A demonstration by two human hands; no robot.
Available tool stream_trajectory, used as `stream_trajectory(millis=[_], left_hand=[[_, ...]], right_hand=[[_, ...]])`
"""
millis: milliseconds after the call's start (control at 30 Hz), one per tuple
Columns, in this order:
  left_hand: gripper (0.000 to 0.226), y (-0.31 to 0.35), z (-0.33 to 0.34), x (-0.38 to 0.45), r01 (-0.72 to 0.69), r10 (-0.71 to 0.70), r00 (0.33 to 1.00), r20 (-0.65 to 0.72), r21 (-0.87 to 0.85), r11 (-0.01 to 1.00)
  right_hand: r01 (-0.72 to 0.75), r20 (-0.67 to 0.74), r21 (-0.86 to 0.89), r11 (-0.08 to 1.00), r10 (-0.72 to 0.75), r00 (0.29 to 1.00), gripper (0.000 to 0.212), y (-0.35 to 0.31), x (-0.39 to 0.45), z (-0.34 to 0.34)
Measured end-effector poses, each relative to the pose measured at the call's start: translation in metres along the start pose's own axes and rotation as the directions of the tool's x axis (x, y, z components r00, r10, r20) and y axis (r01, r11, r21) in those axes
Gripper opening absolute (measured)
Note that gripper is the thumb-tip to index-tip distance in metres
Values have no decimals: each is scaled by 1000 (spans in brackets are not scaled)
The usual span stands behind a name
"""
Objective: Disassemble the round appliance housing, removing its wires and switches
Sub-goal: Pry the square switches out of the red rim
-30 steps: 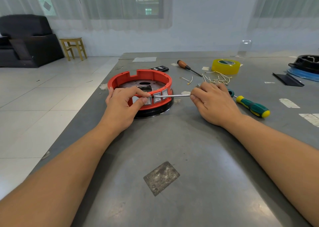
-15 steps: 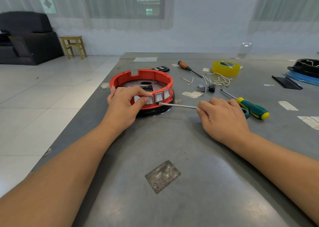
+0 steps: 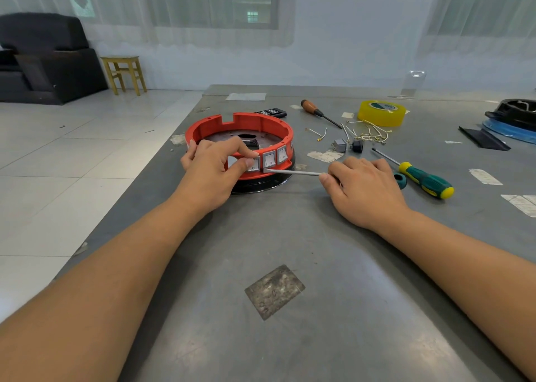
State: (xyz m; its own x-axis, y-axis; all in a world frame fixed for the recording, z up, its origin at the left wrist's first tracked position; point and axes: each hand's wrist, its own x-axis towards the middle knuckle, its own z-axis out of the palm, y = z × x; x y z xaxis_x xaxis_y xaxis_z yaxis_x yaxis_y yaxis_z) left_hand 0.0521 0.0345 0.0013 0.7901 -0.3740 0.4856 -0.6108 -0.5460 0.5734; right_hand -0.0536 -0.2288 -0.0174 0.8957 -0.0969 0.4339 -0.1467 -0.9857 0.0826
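Soft daylight, wide-angle view, mostly sharp

We see even, fairly bright light coming through the curtained windows [image 3: 214, 1] at the back, with a cool bluish cast. The grey table [image 3: 333, 309] carries a dull sheen and only faint, soft shadows under the forearms and hands. Our view bends at the edges: the forearms swell large toward the lower corners and the floor lines slant. The far wall looks slightly hazy.

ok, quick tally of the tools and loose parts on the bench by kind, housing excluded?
Screwdrivers: 3: wooden-handled, green-yellow, one gripped in the right hand
Tape roll, yellow: 1
Removed switches: 2: grey, black
Wire pile: 1
Total: 7
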Motion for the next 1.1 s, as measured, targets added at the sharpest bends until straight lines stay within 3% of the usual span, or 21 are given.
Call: stream_trajectory(millis=[233, 800, 1100], left_hand=[[24, 0, -2, 2, 1, -3, 998, 58, 26, 1000], [22, 5, -10, 8, 60, -65, 987, 145, 40, 997], [21, 9, -14, 8, 82, -88, 983, 163, 43, 996]], right_hand=[[4, -57, 25, 1000, -2, 998, 65, 4, 29, 15], [176, -157, -27, 984, -178, 971, 69, 20, 74, 34], [197, -213, -67, 978, -207, 955, 68, 21, 80, 35]])
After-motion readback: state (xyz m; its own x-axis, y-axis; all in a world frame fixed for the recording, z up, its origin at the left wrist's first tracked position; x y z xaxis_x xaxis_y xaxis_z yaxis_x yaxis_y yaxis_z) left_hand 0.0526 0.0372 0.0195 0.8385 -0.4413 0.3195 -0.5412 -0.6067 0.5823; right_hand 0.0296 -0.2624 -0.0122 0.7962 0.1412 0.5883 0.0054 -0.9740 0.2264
